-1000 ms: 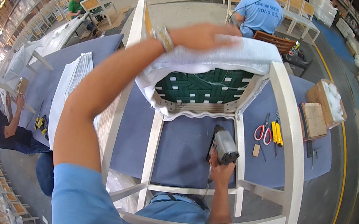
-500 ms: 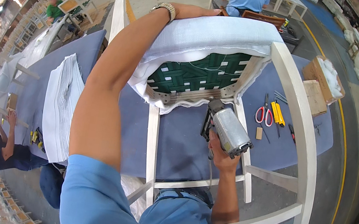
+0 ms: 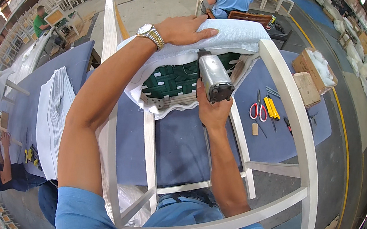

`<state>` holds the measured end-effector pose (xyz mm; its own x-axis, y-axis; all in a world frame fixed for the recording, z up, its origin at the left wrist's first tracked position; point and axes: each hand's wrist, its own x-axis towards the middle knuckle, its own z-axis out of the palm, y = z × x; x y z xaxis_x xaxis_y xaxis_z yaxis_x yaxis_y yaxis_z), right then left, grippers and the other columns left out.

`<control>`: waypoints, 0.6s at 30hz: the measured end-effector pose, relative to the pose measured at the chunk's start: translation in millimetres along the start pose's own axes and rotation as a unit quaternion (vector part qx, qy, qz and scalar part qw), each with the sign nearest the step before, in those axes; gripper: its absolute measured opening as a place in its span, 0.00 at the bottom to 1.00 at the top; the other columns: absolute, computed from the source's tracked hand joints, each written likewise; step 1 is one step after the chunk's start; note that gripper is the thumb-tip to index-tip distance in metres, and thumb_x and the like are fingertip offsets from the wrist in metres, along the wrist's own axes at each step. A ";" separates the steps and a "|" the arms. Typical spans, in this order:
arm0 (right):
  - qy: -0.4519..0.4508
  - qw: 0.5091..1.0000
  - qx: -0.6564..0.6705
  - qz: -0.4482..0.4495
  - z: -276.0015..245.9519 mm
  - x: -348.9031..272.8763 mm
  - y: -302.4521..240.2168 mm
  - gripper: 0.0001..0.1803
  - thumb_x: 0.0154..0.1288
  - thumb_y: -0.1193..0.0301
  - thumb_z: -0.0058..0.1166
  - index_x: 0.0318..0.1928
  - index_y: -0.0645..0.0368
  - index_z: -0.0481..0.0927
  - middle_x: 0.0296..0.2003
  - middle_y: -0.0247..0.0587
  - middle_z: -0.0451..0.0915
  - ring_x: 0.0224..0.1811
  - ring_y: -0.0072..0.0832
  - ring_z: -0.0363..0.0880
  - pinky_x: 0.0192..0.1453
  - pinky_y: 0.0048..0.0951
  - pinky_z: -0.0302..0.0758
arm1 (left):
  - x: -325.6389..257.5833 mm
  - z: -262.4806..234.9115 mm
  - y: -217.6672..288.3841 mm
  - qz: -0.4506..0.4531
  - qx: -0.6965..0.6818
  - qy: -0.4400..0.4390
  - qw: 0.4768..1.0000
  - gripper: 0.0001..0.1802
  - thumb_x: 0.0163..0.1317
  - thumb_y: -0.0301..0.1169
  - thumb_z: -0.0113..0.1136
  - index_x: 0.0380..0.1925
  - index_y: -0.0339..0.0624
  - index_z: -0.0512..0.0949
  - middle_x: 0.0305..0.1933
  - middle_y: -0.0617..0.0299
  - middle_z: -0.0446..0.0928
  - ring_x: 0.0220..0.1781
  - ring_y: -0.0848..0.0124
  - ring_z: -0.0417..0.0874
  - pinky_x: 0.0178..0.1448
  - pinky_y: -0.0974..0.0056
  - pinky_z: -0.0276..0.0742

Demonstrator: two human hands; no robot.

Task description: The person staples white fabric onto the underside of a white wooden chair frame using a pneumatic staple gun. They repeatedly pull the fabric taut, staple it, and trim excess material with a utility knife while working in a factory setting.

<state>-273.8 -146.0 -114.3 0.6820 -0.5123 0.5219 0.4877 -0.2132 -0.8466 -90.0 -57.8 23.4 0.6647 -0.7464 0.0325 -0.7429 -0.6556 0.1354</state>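
Note:
A white wooden chair lies tipped over in front of me, its underside facing me. White fabric covers its seat, and dark green webbing crosses the opening. My left hand grips the seat's far edge, thumb along the fabric and fingers bent over the rim; the fingertips are partly hidden. My right hand is closed around the handle of a silver-grey staple gun. The gun's nose is near the fabric at the inner edge of the far seat rail; whether they touch, I cannot tell.
On the blue-grey covered table at right lie red-handled scissors, yellow-handled tools and a small wood block. A carton stands behind. Stacked white fabric lies left. Co-workers sit at far left and ahead.
The staple gun in my right hand has moved up and left, from the near seat rail to the far rail. My left hand has come further into view on the seat edge.

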 end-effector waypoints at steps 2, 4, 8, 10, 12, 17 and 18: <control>-0.009 1.000 -0.010 -0.018 3.2 1.7 -1.7 0.12 0.59 0.75 0.67 0.41 0.68 0.80 0.31 0.44 0.84 0.32 0.30 0.83 0.39 0.30 0.78 | -0.3 0.2 -1.3 -0.002 0.005 0.004 1.000 0.53 0.67 0.72 0.31 0.73 0.35 0.59 0.68 0.34 0.69 0.69 0.45 0.72 0.71 0.49 0.67; -0.011 1.000 -0.013 -0.024 4.7 2.2 -1.6 0.12 0.59 0.76 0.66 0.41 0.68 0.80 0.32 0.45 0.83 0.32 0.33 0.84 0.39 0.31 0.77 | 0.8 5.3 -4.2 -0.004 0.015 0.020 1.000 0.53 0.67 0.72 0.32 0.73 0.35 0.58 0.68 0.34 0.69 0.69 0.45 0.72 0.72 0.49 0.67; -0.024 0.996 -0.059 -0.063 5.4 3.2 -4.7 0.13 0.55 0.78 0.66 0.40 0.67 0.80 0.34 0.47 0.81 0.33 0.41 0.83 0.39 0.33 0.77 | 2.7 11.3 -10.3 0.005 0.006 0.066 0.998 0.56 0.62 0.77 0.32 0.72 0.39 0.62 0.64 0.38 0.74 0.63 0.47 0.79 0.64 0.49 0.76; -0.040 0.994 -0.081 -0.053 4.2 1.9 -2.3 0.14 0.51 0.79 0.66 0.40 0.67 0.80 0.35 0.47 0.80 0.34 0.43 0.82 0.40 0.33 0.77 | 0.6 9.5 -8.8 0.002 0.003 0.060 0.998 0.55 0.62 0.76 0.33 0.72 0.39 0.62 0.64 0.38 0.74 0.63 0.47 0.79 0.65 0.49 0.75; -0.044 0.994 -0.089 -0.047 3.9 2.1 -1.6 0.16 0.49 0.80 0.66 0.41 0.67 0.79 0.36 0.47 0.79 0.35 0.44 0.82 0.40 0.34 0.77 | -2.9 2.3 -2.3 -0.007 0.000 0.029 1.000 0.54 0.65 0.74 0.32 0.73 0.37 0.59 0.68 0.35 0.69 0.68 0.45 0.73 0.70 0.49 0.68; -0.022 0.998 -0.045 -0.030 7.6 1.9 0.7 0.17 0.48 0.81 0.65 0.41 0.68 0.79 0.36 0.47 0.78 0.35 0.44 0.82 0.41 0.34 0.77 | -3.6 2.2 -1.1 -0.007 -0.003 0.026 1.000 0.53 0.66 0.73 0.32 0.74 0.38 0.58 0.69 0.33 0.66 0.71 0.44 0.70 0.72 0.48 0.66; -0.030 0.998 -0.054 -0.026 6.4 1.8 -0.1 0.17 0.48 0.81 0.65 0.41 0.68 0.79 0.36 0.47 0.78 0.35 0.45 0.82 0.41 0.34 0.77 | -3.9 2.4 -0.4 -0.008 -0.003 0.027 1.000 0.53 0.66 0.73 0.32 0.74 0.39 0.58 0.69 0.33 0.66 0.70 0.44 0.70 0.72 0.48 0.66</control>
<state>-269.2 -141.5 -112.6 0.6901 -0.4486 0.5679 0.4634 -0.3288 -0.8229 -92.5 -55.0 20.8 0.6794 -0.7291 0.0830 -0.7322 -0.6662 0.1417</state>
